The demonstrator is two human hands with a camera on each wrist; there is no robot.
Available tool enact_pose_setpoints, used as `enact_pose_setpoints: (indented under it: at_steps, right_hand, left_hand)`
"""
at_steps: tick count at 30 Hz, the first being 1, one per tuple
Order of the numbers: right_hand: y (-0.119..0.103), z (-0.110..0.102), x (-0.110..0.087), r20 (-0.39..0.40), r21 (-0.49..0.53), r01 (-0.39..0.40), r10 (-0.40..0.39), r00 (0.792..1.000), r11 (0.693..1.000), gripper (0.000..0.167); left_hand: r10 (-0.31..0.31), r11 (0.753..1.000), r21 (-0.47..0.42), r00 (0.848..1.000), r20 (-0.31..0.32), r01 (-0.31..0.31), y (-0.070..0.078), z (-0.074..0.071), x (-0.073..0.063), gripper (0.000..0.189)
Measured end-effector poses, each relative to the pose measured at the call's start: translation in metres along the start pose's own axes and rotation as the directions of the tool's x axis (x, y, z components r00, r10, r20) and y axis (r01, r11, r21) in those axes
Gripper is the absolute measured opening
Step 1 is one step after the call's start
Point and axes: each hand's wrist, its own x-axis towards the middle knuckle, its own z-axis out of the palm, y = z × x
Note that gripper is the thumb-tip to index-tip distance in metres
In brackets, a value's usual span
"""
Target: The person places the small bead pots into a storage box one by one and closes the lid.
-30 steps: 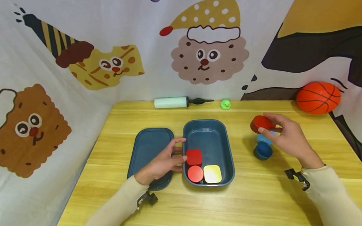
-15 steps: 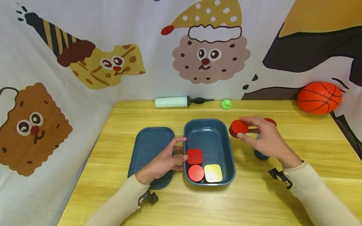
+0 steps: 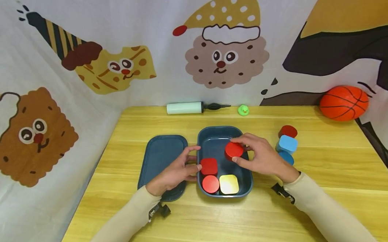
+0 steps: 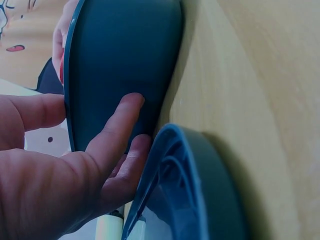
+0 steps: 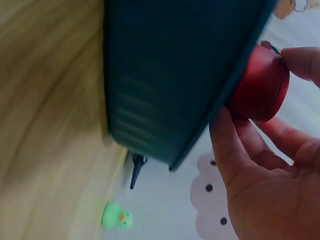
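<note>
My right hand (image 3: 263, 157) pinches a round red block (image 3: 233, 150) between thumb and fingers. The block is over the right half of a dark blue rectangular box (image 3: 211, 145). In the right wrist view its lower part (image 5: 257, 90) is hidden behind the box wall. My left hand (image 3: 175, 173) touches the box's left side, one fingertip at the rim and other fingers against the outer wall (image 4: 115, 55). Inside the box, a red square block (image 3: 209, 167), another round red block (image 3: 211, 184) and a yellow square block (image 3: 229, 185) sit at the near end.
A matching flat lid (image 3: 161, 155) lies left of the box, partly under my left hand. To the right stand a red round block (image 3: 288, 131), a light blue block (image 3: 287, 144) and a darker blue one (image 3: 286, 158). Behind are a pump (image 3: 185, 108), green duck (image 3: 243, 110) and ball (image 3: 344, 103).
My right hand has carried the round red block leftward from beside the blue blocks to over the box, uncovering the blocks on the right. My left hand has stayed at the box's side.
</note>
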Motion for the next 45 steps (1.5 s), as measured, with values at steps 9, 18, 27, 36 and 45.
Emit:
enact_pose_setpoints:
  at_steps: [9,18,27,36,45]
  right_hand:
    - [-0.006,0.018,0.001,0.076,-0.047,0.047,-0.044,0.996,0.998,0.054]
    - [-0.004,0.035,-0.003,0.081,-0.137,0.129,-0.119,0.99,0.982,0.053]
    - [-0.008,0.041,-0.004,0.137,-0.299,0.149,-0.112,0.984,0.943,0.049]
    - [-0.01,0.043,-0.005,0.206,-0.373,0.161,-0.088,0.975,0.914,0.04]
    - [-0.008,0.039,-0.003,0.186,-0.308,0.165,-0.111,0.976,0.937,0.041]
  left_hand:
    - [-0.008,1.0,0.0,1.0,-0.003,0.008,0.001,0.0,-0.001,0.07]
    - [-0.015,1.0,-0.003,1.0,-0.004,0.015,0.001,-0.001,0.0,0.071]
    - [-0.021,1.0,0.0,1.0,-0.01,0.021,0.003,0.001,-0.001,0.071]
    - [-0.021,1.0,0.01,1.0,-0.018,0.021,0.002,0.001,-0.002,0.07]
    - [-0.025,1.0,0.005,1.0,-0.01,0.025,0.002,0.002,-0.003,0.071]
